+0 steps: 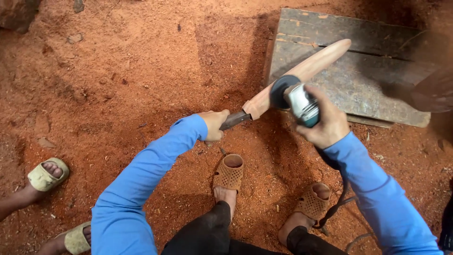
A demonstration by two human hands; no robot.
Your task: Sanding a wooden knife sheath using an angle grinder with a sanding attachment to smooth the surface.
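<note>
The left hand [214, 123] is closed around a dark metal blade [234, 120] that sticks out of the near end of a long pale wooden handle [306, 71]. The handle slants up and to the right, its rounded far end lying over a grey weathered plank [358, 89] on the ground. The right hand [325, 123] grips the body of an angle grinder [302, 105], whose dark round disc [279, 92] is touching the side of the wooden handle near its lower end. A black cord [336, 208] runs from the grinder down past the right foot.

Both arms wear bright blue sleeves [141, 189]. Below them the person's feet stand in brown perforated slippers [229, 174], well apart, on a floor thick with reddish sawdust [118, 80]. At the lower left edge another person's feet in pale yellowish sandals [45, 177] stand on the same sawdust, well away from the work. A dark rounded shape [436, 89] shows at the right edge over the plank; what it is cannot be told. No labels or signs show anywhere in the view
</note>
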